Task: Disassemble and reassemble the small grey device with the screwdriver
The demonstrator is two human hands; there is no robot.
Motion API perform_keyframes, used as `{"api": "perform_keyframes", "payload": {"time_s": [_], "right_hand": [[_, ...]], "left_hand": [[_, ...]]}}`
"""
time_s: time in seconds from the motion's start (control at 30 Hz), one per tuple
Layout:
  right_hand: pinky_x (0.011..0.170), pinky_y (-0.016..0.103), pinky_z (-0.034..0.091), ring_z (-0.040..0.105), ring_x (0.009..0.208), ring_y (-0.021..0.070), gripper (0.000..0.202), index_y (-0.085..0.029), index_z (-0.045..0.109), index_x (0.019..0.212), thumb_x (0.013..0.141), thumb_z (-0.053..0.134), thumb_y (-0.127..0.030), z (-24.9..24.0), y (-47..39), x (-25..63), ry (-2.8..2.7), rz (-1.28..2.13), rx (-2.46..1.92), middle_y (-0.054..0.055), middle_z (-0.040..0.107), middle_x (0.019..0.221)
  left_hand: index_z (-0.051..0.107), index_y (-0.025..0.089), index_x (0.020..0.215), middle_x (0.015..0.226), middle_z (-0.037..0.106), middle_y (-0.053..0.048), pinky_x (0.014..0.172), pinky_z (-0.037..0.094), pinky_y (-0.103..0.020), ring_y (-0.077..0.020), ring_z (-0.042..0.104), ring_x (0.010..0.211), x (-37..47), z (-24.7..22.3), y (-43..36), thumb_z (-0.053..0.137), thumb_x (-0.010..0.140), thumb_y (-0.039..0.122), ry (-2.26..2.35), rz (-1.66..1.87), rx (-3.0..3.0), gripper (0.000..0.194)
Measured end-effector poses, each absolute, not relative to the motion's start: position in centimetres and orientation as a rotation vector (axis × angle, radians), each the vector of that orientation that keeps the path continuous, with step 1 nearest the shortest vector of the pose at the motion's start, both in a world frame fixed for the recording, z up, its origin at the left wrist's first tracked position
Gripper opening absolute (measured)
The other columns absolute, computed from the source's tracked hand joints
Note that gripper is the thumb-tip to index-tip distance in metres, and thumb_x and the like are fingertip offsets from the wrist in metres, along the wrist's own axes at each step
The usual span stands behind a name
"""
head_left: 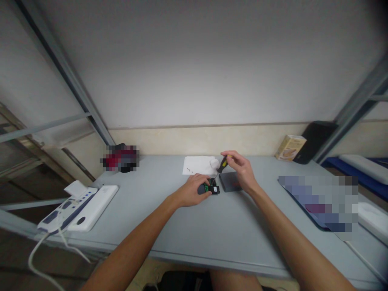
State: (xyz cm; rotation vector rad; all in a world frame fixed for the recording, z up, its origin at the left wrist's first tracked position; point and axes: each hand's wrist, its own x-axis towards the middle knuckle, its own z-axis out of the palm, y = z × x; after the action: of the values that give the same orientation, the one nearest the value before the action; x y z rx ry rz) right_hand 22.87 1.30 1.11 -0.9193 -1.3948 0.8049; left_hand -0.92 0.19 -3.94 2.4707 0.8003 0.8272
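My right hand [241, 167] grips a screwdriver [223, 165] with a black and yellow handle. Its shaft slants down to the left, and the tip meets an opened electronic device [214, 189] with a green circuit board and black parts. On the left side, my left hand [195, 190] is closed around the device, holding it against the desk; the fingers hide part of it. A dark grey flat piece [229, 182] lies just right of the device, under my right wrist. Behind, white paper [197, 161] carries several tiny dark specks, perhaps screws, and a crumpled white wad [214, 163].
On the grey desk [169, 230], a power strip [65, 206] and a white flat box [97, 206] lie at left. A blurred red and dark item [121, 158] is at back left. At right are a mat [309, 206], a yellow box [290, 148] and a black case [315, 139].
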Motion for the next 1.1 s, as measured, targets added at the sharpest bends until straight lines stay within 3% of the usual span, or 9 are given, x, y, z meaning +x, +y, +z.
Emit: {"api": "perform_keyframes", "payload": {"time_s": [0.07,0.2,0.33,0.5,1.1], "right_hand": [[0.083,0.033,0.05,0.065,0.086,0.0195,0.03,-0.024,0.075,0.105,0.084,0.073,-0.046,1.19,1.28,22.72,-1.373,0.825,-0.921,0.004,0.072,0.1],[0.09,0.034,0.051,0.066,0.099,0.0208,0.036,-0.025,0.071,0.115,0.085,0.073,-0.045,1.3,1.2,22.33,-1.378,0.859,-0.851,0.006,0.073,0.106],[0.081,0.032,0.055,0.067,0.09,0.0194,0.038,-0.025,0.067,0.115,0.081,0.077,-0.041,1.02,1.24,21.99,-1.417,0.883,-0.842,0.004,0.071,0.097],[0.088,0.035,0.056,0.069,0.094,0.0196,0.038,-0.025,0.066,0.118,0.083,0.076,-0.038,0.5,1.44,21.91,-1.385,0.919,-0.776,0.006,0.071,0.104],[0.085,0.034,0.055,0.068,0.096,0.02,0.036,-0.024,0.068,0.116,0.082,0.076,-0.036,0.95,1.01,21.86,-1.402,0.875,-0.825,0.006,0.072,0.099]], "left_hand": [[0.063,0.023,0.103,0.128,0.066,-0.006,0.111,0.039,-0.041,-0.0245,0.058,0.121,-0.91,-4.02,0.2,0.069,0.089,0.027,0.794,0.835,2.47,0.016],[0.063,0.022,0.101,0.128,0.066,-0.006,0.111,0.04,-0.042,-0.0249,0.058,0.121,-0.86,-3.83,0.1,0.069,0.089,0.027,0.802,0.836,2.471,0.015],[0.063,0.022,0.101,0.129,0.066,-0.006,0.11,0.04,-0.042,-0.025,0.058,0.121,-0.82,-3.51,0.0,0.069,0.089,0.026,0.81,0.818,2.471,0.014],[0.063,0.022,0.102,0.129,0.066,-0.007,0.111,0.039,-0.042,-0.0256,0.058,0.121,-0.84,-3.58,0.03,0.07,0.089,0.027,0.815,0.817,2.465,0.015],[0.06,0.023,0.104,0.129,0.065,-0.006,0.111,0.038,-0.045,-0.0251,0.058,0.122,-0.94,-3.65,0.07,0.065,0.092,0.028,0.909,0.79,2.451,0.014]]}}
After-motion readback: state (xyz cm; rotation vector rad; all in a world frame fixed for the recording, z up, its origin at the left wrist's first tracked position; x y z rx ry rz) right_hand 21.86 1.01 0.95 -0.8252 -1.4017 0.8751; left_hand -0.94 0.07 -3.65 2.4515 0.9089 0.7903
